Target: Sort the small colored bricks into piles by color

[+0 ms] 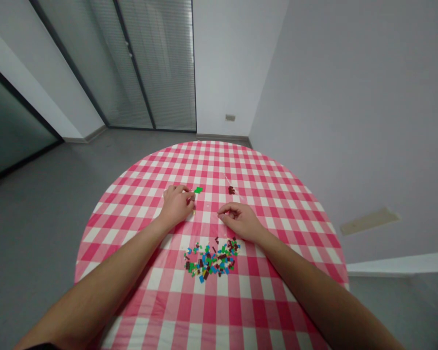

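My left hand (177, 205) rests on the checked tablecloth with its fingers curled; something small and greyish shows at its fingertips, too small to name. Just beyond those fingertips lie a few green toy building bricks (198, 190). My right hand (241, 220) is to the right, thumb and forefinger brought together in a pinch; what is between them, if anything, is too small to make out. A little group of dark brown bricks (231, 190) sits farther off, past the right fingers. Nearer to me, between my forearms, spreads a loose pile of small mixed bricks (213, 260).
The round table wears a pink-and-white checked cloth (226, 304). Its far edge faces a wall with a socket (230, 117). Glass panels with blinds (164, 68) stand at the back left, and a plain wall (350, 107) runs along the right.
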Tool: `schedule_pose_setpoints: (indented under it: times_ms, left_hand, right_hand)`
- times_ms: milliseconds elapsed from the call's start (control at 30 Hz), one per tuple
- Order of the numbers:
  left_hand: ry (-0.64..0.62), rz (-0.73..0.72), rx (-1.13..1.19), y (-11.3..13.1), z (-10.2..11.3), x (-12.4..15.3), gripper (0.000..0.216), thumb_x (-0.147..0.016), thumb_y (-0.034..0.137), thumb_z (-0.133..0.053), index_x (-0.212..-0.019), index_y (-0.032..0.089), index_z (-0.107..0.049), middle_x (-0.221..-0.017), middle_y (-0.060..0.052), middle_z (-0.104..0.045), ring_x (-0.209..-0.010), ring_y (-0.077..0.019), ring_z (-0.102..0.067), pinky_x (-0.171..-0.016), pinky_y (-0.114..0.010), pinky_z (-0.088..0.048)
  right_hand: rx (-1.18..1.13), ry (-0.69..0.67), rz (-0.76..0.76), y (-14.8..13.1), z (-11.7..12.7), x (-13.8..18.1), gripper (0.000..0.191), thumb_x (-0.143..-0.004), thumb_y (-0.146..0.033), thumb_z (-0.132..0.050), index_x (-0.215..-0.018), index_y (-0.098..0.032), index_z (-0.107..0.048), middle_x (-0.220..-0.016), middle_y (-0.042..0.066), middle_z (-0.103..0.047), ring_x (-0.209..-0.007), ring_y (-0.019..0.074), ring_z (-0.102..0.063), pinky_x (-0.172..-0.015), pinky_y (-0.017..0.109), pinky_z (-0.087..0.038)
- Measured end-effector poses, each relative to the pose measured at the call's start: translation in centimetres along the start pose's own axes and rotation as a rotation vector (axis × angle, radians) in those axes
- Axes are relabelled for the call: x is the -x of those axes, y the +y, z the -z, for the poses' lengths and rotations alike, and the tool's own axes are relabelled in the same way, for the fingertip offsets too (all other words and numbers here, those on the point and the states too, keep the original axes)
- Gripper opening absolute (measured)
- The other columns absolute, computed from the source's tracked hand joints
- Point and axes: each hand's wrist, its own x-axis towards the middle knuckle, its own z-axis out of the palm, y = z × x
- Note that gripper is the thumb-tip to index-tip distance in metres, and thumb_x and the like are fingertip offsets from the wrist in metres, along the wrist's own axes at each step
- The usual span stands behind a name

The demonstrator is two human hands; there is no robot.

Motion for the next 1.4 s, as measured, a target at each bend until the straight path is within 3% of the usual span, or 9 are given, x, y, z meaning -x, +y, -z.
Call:
schedule_pose_setpoints:
  times_ms: [133,233,400,567,767,933,1167,1267,1400]
  left_hand:
    - [0.025,-0.022,0.033,-0.2,0.1,0.0,0.022,-0.086,0.022,-0.057,-0.091,0.023,-0.078,-0.109,-0.010,-0.067,-0.104,-0.0322,-0.050,-0.087,-0.048,-0.039]
    - [0.024,-0.087,0.102,-0.1,0.4,0.2,0.024,-0.088,0.021,-0.055,-0.096,0.022,-0.078,-0.106,-0.010,-0.068,-0.102,-0.0294,-0.053,-0.090,-0.047,-0.040]
    - [-0.200,-0.374,0.277,1.3,1.9,1.2,0.024,-0.085,0.013,-0.055,-0.092,0.020,-0.077,-0.087,-0.008,-0.068,-0.088,-0.0228,-0.059,-0.084,-0.039,-0.045]
    - [-0.471,-0.563,0.395,2.9,3.2,2.4,0.024,-0.084,0.009,-0.056,-0.089,0.022,-0.075,-0.085,-0.004,-0.071,-0.082,-0.0180,-0.062,-0.079,-0.032,-0.046]
    - [-0.522,-0.610,0.480,3.1,2.8,2.7,0.020,-0.081,0.008,-0.059,-0.084,0.020,-0.075,-0.084,-0.004,-0.074,-0.080,-0.0177,-0.064,-0.080,-0.031,-0.047]
    - [-0.527,-0.589,0.528,3.0,2.5,2.6,0.020,-0.083,0.011,-0.057,-0.083,0.020,-0.075,-0.083,-0.005,-0.074,-0.080,-0.0174,-0.065,-0.081,-0.031,-0.048]
    - [-0.577,-0.564,0.560,3.3,3.3,2.8,0.018,-0.086,0.017,-0.057,-0.076,0.020,-0.071,-0.076,-0.003,-0.071,-0.071,-0.0156,-0.061,-0.072,-0.029,-0.046]
    - [-0.592,-0.559,0.564,3.4,3.5,2.8,0.018,-0.087,0.017,-0.057,-0.075,0.019,-0.071,-0.075,-0.003,-0.070,-0.070,-0.0149,-0.061,-0.070,-0.028,-0.046]
    - [-0.605,-0.553,0.559,3.5,3.6,2.7,0.019,-0.087,0.018,-0.057,-0.074,0.018,-0.071,-0.072,-0.003,-0.069,-0.068,-0.0144,-0.060,-0.068,-0.028,-0.045]
  right_hand:
    - [0.067,-0.014,0.036,-0.2,0.8,-0.1,0.016,-0.082,-0.022,-0.061,-0.090,-0.019,-0.075,-0.074,0.003,-0.071,-0.057,0.0118,-0.054,-0.053,0.024,-0.041]
    - [0.196,-0.122,0.112,-0.5,2.1,-0.2,0.018,-0.083,-0.020,-0.061,-0.091,-0.021,-0.076,-0.086,0.005,-0.075,-0.067,0.0144,-0.061,-0.062,0.026,-0.046]
    - [0.378,-0.426,0.235,-1.0,3.1,0.0,0.021,-0.084,-0.014,-0.059,-0.084,-0.024,-0.078,-0.077,0.003,-0.074,-0.069,0.0153,-0.062,-0.065,0.027,-0.043]
    - [0.517,-0.520,0.368,-0.8,1.5,0.5,0.020,-0.088,-0.017,-0.062,-0.094,-0.025,-0.078,-0.085,0.004,-0.072,-0.079,0.0175,-0.062,-0.068,0.027,-0.041]
    - [0.541,-0.547,0.376,-0.9,0.4,0.6,0.018,-0.088,-0.014,-0.062,-0.090,-0.021,-0.078,-0.086,0.005,-0.069,-0.079,0.0169,-0.062,-0.069,0.027,-0.042]
    - [0.457,-0.418,0.333,-0.9,0.8,0.5,0.018,-0.091,-0.016,-0.057,-0.095,-0.018,-0.074,-0.092,0.008,-0.073,-0.084,0.0194,-0.064,-0.075,0.030,-0.047]
    - [0.306,0.179,0.018,2.4,3.0,-1.6,0.017,-0.086,-0.022,-0.061,-0.094,-0.020,-0.076,-0.091,0.007,-0.077,-0.080,0.0208,-0.070,-0.075,0.033,-0.054]
    - [0.401,0.213,-0.048,3.8,3.9,-2.5,0.022,-0.089,-0.021,-0.058,-0.102,-0.018,-0.076,-0.093,0.009,-0.077,-0.080,0.0218,-0.070,-0.074,0.034,-0.053]
    - [0.542,0.169,0.008,4.8,4.1,-3.4,0.021,-0.091,-0.016,-0.056,-0.096,-0.017,-0.076,-0.098,0.011,-0.076,-0.089,0.0230,-0.068,-0.081,0.035,-0.051]
